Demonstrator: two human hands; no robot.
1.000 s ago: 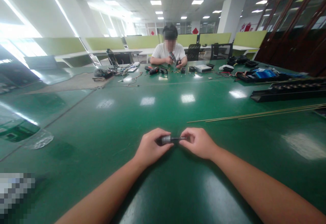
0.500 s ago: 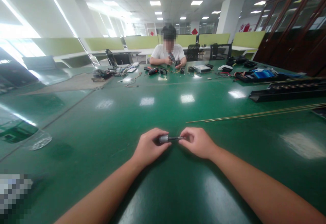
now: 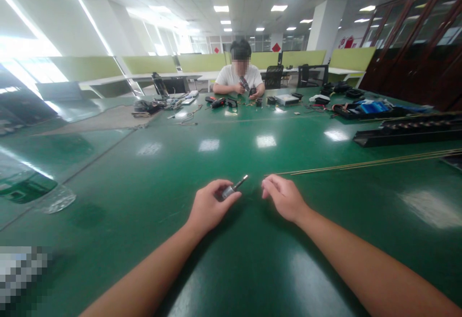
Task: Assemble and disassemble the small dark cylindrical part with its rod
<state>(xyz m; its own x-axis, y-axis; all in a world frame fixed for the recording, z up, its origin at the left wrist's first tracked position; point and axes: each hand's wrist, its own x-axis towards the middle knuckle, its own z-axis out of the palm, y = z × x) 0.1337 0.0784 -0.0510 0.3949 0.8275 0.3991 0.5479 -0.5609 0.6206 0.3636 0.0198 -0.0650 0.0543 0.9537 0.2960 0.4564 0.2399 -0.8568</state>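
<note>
My left hand is closed around a small silver cylinder with a thin dark shaft, which may be a small motor. Its shaft points up and to the right, away from the fingers, and ends in a bright tip. To the right, apart from the shaft, my right hand has its fingers curled together. Whether anything is pinched inside them is hidden. Both hands are just above the green table.
Thin brass-coloured rods lie beyond my right hand. Farther right is a black channel. A clear bottle lies at the left. Across the table a person holds a dark tool, with tools and parts in front.
My right hand has let go of the shaft and moved slightly right. The shaft, level between both hands before, now tilts upward in my left hand with its tip exposed.
</note>
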